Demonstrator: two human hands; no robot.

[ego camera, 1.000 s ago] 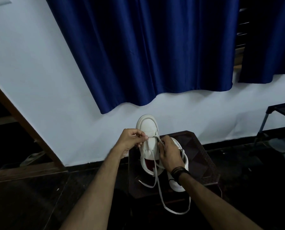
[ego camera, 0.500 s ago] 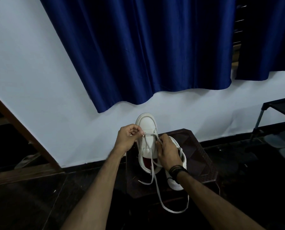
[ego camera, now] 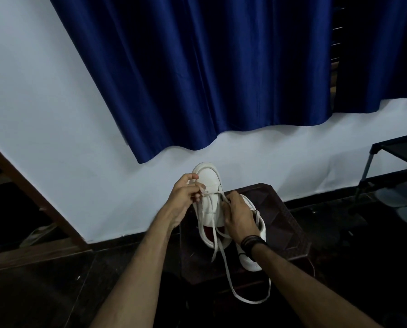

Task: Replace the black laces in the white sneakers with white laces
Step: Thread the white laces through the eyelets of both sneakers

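While the left hand (ego camera: pixel 186 197) pinches the white lace (ego camera: pixel 223 254) at the sneaker (ego camera: pixel 209 185) eyelets, the right hand (ego camera: pixel 240 216) grips the sneaker's side; its tilted toe points up above the dark counter (ego camera: pixel 285 223), lace ends dangling.

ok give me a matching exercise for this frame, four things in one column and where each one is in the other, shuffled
Things:
1. left hand
2. white lace
3. second sneaker
4. blue curtain

Places or states:
A. hangs against the wall
B. pinches lace at the held sneaker's front eyelets
C. trails off the dark stool's near edge
D. rests on the stool beneath the right hand

Pairs: 1-B, 2-C, 3-D, 4-A
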